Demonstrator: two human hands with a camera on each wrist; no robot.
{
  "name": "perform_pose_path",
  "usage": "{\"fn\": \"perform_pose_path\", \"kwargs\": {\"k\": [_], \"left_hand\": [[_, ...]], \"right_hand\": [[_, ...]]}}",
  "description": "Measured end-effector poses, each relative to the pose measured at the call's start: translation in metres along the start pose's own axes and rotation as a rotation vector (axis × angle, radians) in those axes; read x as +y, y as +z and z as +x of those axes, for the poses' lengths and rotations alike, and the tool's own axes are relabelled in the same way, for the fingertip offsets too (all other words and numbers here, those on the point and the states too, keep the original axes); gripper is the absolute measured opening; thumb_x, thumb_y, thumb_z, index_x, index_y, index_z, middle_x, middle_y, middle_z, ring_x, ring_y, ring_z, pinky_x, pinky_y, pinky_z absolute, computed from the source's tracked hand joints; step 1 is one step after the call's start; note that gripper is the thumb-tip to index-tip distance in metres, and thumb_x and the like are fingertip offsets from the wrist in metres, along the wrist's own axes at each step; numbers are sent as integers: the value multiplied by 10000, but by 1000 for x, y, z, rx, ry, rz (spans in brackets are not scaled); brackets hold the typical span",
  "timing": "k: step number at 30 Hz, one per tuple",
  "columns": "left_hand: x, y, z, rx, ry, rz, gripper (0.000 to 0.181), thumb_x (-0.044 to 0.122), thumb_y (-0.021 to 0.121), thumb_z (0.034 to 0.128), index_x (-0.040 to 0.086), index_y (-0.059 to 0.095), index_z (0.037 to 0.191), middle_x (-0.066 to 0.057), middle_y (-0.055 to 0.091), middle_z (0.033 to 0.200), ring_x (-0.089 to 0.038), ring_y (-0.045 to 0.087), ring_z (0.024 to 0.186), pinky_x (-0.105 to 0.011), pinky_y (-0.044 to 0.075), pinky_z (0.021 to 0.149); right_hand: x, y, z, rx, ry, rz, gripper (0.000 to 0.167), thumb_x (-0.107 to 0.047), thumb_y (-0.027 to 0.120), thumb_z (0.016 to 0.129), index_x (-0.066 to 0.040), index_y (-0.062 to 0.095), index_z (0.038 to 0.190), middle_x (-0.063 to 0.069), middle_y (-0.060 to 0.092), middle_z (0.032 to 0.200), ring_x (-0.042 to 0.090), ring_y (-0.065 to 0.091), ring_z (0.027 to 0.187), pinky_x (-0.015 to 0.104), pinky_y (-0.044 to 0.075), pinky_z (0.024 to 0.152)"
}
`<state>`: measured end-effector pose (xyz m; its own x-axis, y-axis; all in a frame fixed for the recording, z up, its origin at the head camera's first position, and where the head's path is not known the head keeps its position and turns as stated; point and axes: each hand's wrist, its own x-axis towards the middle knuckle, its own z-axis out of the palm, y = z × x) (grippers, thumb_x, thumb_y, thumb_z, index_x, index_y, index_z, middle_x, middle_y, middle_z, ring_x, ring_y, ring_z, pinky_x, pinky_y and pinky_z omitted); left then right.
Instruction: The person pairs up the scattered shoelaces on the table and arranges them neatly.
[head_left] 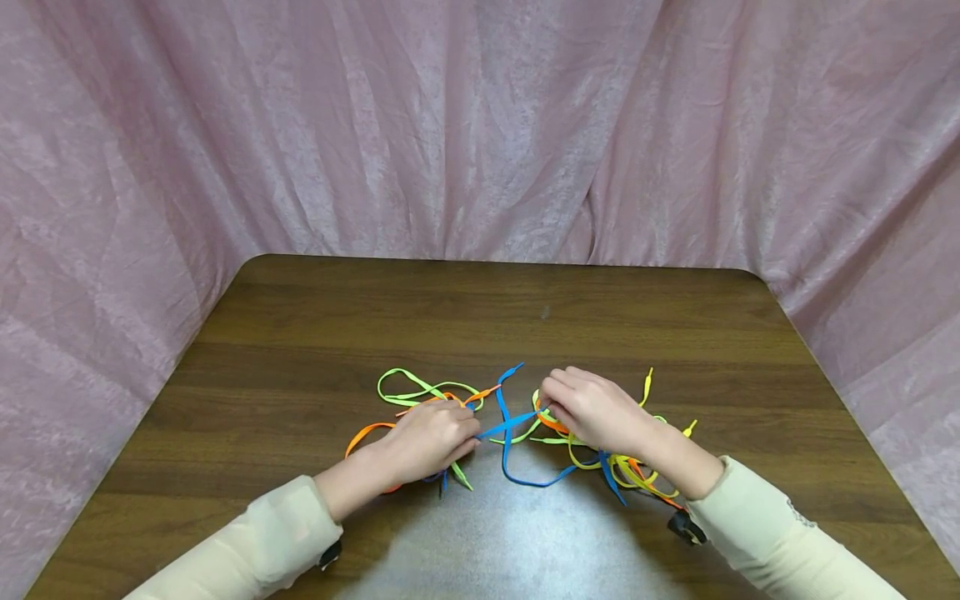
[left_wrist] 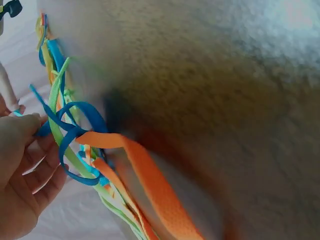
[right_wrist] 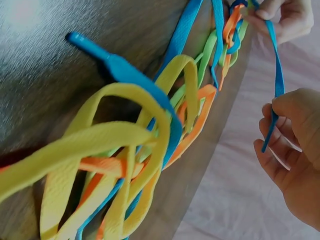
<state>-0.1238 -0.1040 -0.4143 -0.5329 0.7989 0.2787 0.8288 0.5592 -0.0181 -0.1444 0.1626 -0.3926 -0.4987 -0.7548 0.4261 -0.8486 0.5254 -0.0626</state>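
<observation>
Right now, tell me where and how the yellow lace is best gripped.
Probably pinch the yellow lace by its far tip, coming from above and the far side: that narrow end juts away from the tangle, while its loops overlap an orange lace and a blue lace.

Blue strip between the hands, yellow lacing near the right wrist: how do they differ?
The blue strip is stretched nearly straight; the yellow lacing curves in loops. The left hand and right hand hold the blue strip, while neither holds the yellow lacing. Both are flat.
</observation>
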Motion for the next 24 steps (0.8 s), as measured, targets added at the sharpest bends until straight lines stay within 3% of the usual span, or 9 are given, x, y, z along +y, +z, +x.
{"fn": "perform_pose_path", "kwargs": {"k": [10,24], "left_hand": [[-5,-11,-9,3,-88,-19,97,186,662,823,197,622,735,118,525,658,-76,473,591,-202,393,522],[-16,-24,-20,-11,-177,-61,250,181,660,836,210,507,640,145,408,604,-27,356,538,-165,286,464]], "right_hand": [[16,-3,-11,-9,47,-15,156,-27,648,786,-120,526,814,-66,476,748,85,417,664,217,391,607],[41,-27,-34,-12,202,-46,189,6,618,785,-139,496,788,-78,452,751,89,423,700,252,388,611]]}}
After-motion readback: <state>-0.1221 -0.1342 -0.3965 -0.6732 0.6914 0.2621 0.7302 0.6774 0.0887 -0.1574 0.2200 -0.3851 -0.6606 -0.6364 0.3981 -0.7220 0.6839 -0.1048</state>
